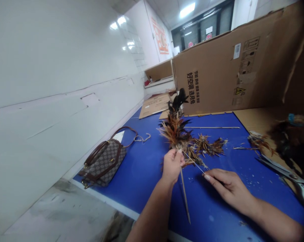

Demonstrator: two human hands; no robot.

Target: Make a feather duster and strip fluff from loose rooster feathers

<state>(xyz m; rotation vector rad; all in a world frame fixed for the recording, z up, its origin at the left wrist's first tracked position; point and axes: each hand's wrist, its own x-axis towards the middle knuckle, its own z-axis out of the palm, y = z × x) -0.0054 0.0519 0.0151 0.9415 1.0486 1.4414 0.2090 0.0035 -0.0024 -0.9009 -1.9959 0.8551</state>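
Observation:
My left hand (172, 165) is closed around the base of a feather duster (176, 126), whose brown, orange and black feathers fan out away from me. Its thin stick (184, 195) runs from below that hand towards me. A light thread (194, 162) stretches taut from the bound feathers to my right hand (229, 188), which pinches its end between thumb and fingers. Loose brown feathers (208, 145) lie in a clump on the blue tabletop (144, 168), just beyond the thread.
A patterned handbag (103, 164) stands at the left by the white wall. Large scissors (283, 171) and a dark feather bundle (295, 144) lie at the right. Another stick (212, 127) rests farther back, before a big cardboard box (217, 70). A knotted cord (143, 137) lies near the bag.

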